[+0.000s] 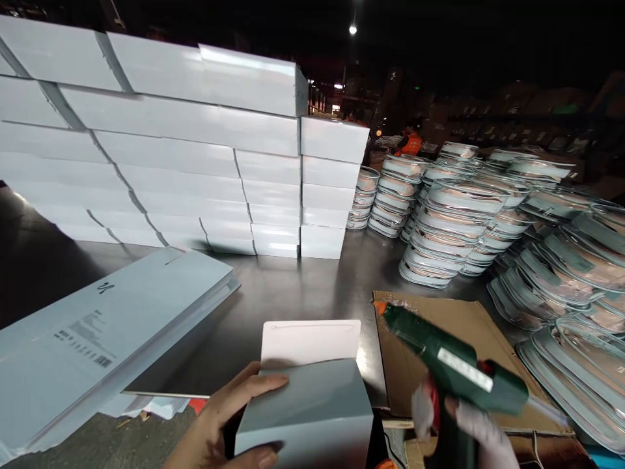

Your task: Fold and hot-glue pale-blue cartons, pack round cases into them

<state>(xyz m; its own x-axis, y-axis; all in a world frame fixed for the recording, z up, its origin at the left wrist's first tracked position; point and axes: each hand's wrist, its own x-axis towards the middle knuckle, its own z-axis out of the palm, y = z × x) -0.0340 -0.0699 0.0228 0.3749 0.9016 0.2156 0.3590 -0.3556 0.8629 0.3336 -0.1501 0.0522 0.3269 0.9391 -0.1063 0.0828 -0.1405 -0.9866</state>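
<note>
A pale white box (307,404) is in my left hand (234,417), at the bottom middle of the head view. My fingers lie over its top and near side. The box's flap (311,342) stands up at its far end. To the right, my right hand (469,423), with white coverings on the fingers, is wrapped round a dark green glue gun (454,358). The gun's orange nozzle (381,307) points left, above a sheet of brown cardboard (459,319). Blur softens the right hand, and the gun does not touch the box.
Flat, unfolded white cartons (112,345) lie in a pile at the left, over the table edge. A wall of stacked white boxes (195,156) stands behind. Tall stacks of clear-wrapped rounded items (439,228) fill the right. A person in an orange vest (411,143) is far back.
</note>
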